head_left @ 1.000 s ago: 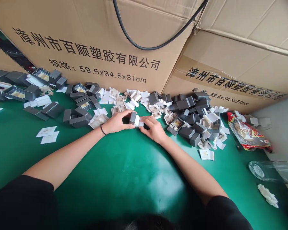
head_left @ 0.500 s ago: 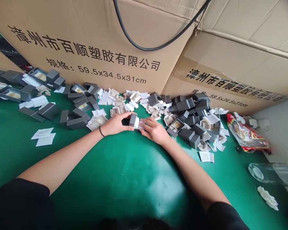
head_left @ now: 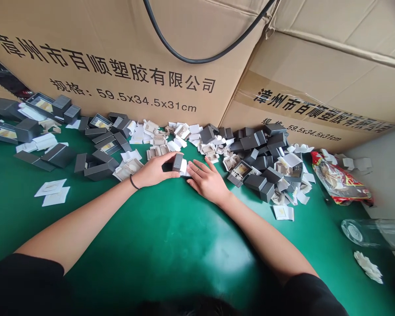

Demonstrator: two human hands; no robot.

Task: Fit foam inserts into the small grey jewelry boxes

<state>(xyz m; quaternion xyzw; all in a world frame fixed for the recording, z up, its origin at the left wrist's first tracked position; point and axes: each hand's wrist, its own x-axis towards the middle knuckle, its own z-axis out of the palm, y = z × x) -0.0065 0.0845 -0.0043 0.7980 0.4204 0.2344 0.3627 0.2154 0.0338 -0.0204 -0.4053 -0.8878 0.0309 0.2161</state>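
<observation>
My left hand [head_left: 156,170] is closed round a small dark grey box [head_left: 177,162], thumb in front and fingers behind. From the box's right side a white insert [head_left: 183,166] sticks out. My right hand [head_left: 208,181] lies low over the green table, palm down with its fingers stretched out, and the fingertips touch or nearly touch the white insert. What lies under those fingers is hidden. Behind the hands are loose cardboard inserts and white papers [head_left: 158,139]. A pile of dark grey boxes [head_left: 261,149] lies to the right of my right hand.
More dark grey boxes [head_left: 100,166] and paper slips [head_left: 54,193] lie on the left. Large cartons [head_left: 118,105] stand along the back, with a black cable [head_left: 197,60] hanging before them. At right are a red plastic bag [head_left: 340,180], a clear bottle [head_left: 355,232] and a crumpled tissue [head_left: 368,267].
My right hand's fingers, bent at the white insert before, are now stretched out flatter beside it. My left hand still holds the box. The whole view has shifted slightly.
</observation>
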